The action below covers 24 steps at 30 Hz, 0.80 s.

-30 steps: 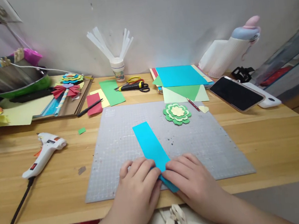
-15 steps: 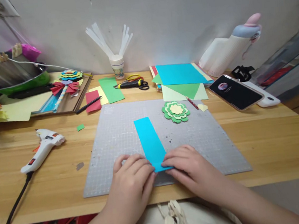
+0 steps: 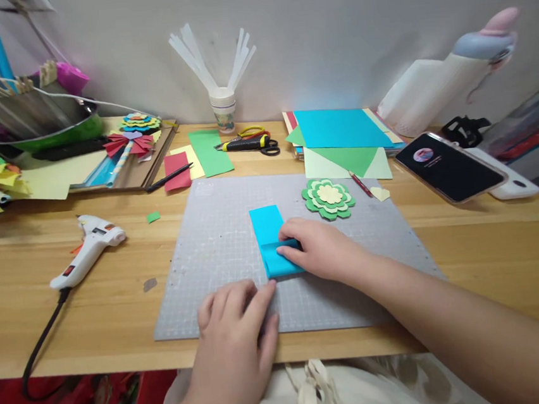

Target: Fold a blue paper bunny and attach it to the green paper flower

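Note:
A blue paper strip (image 3: 268, 224) lies on the grey cutting mat (image 3: 207, 246), its near end folded over toward the far end in a loose, rounded fold. My right hand (image 3: 319, 248) grips the folded flap from the right, thumb on the near side and fingers on top; some of the paper is hidden beneath it. Just in front of the fold, my left hand (image 3: 237, 332) rests at the mat's near edge. Its thumb and index finger are apart with nothing between them, the index tip close to the fold. A layered green paper flower (image 3: 329, 198) lies beyond my right hand.
A white glue gun (image 3: 88, 251) with a black cord lies at left. Behind the mat are a pen (image 3: 170, 177), a utility knife (image 3: 245, 143), a paper cup (image 3: 223, 111) of glue sticks and stacked coloured paper (image 3: 343, 128). A phone (image 3: 451, 167) leans at right.
The strip's near end has been folded up and over by my right hand, which moved away from me. My left hand has let go of the paper. The view has shifted slightly.

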Tool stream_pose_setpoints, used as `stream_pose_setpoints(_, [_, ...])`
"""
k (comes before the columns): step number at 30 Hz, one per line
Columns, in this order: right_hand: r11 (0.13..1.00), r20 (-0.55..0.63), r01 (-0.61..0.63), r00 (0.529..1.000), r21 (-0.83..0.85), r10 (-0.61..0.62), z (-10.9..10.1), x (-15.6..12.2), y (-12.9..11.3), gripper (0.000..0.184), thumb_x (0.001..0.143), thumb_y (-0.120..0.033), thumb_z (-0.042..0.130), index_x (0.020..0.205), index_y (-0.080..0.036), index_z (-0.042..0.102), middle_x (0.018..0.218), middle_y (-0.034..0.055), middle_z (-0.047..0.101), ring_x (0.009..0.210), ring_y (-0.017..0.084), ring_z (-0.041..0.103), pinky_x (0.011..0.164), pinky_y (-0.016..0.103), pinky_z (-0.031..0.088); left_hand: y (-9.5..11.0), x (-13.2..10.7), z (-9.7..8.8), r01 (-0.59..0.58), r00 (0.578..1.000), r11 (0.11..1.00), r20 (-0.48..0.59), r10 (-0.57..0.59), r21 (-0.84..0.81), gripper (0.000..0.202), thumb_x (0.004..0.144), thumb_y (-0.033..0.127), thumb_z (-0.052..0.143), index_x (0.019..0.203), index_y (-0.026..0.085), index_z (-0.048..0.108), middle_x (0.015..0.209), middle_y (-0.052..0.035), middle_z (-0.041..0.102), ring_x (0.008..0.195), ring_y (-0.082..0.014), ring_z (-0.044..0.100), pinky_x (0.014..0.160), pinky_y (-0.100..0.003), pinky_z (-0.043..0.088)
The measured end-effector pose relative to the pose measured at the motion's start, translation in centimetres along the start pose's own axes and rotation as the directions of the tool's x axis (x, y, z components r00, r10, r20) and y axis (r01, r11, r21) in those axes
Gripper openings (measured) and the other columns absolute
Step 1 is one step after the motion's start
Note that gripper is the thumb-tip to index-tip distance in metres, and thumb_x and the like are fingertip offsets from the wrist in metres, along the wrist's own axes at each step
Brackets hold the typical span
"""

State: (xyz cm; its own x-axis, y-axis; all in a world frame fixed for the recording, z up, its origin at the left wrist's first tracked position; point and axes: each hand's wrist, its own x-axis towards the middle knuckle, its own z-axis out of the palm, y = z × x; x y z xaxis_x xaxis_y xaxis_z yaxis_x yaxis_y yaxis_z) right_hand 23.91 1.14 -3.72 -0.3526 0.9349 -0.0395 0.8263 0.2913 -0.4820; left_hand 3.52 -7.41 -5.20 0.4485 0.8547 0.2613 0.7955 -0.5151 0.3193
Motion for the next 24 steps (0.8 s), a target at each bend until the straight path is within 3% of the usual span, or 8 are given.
stream_pose_setpoints(5, [1.000, -0.006, 0.017, 1.000, -0.005, -0.017, 0.5, -0.2, 0.3, 0.008, 0.087, -0.028, 0.059, 0.087, -0.020, 0.059, 0.087, 0.0012, 0.061, 0.076, 0.016, 0.054, 0.063, 0.027, 0.033, 0.3, -0.2, 0.5, -0.035, 0.999, 0.996, -0.032, 0.038, 0.088, 0.044, 0.089, 0.030, 0.052, 0.133, 0.034, 0.051, 0.106, -0.0075, 0.058, 0.096, -0.0244, 0.051, 0.086, -0.041, 0.032])
stream_pose_setpoints(9, [0.999, 0.011, 0.049, 0.999, 0.019, -0.049, 0.4, -0.4, 0.5, 0.006, 0.086, -0.027, 0.060, 0.086, -0.020, 0.059, 0.086, -0.0002, 0.061, 0.076, 0.015, 0.053, 0.065, 0.026, 0.034, 0.4, 0.3, 0.6, -0.061, 0.998, 0.989, -0.015, 0.064, 0.133, 0.046, 0.087, 0.039, 0.053, 0.132, 0.030, 0.055, 0.099, -0.0074, 0.059, 0.091, -0.0246, 0.050, 0.086, -0.039, 0.031])
stream_pose_setpoints(24, [0.996, 0.015, 0.051, 0.999, 0.079, -0.052, 0.4, -0.6, 0.5, 0.007, 0.086, -0.025, 0.061, 0.083, -0.021, 0.057, 0.085, -0.0006, 0.060, 0.077, 0.015, 0.053, 0.064, 0.027, 0.034, 0.2, 0.1, 1.5, -0.086, 0.995, 0.992, -0.037, 0.090, 0.096, 0.041, 0.092, 0.037, 0.045, 0.128, 0.025, 0.059, 0.094, -0.0068, 0.062, 0.090, -0.0243, 0.049, 0.085, -0.039, 0.028])
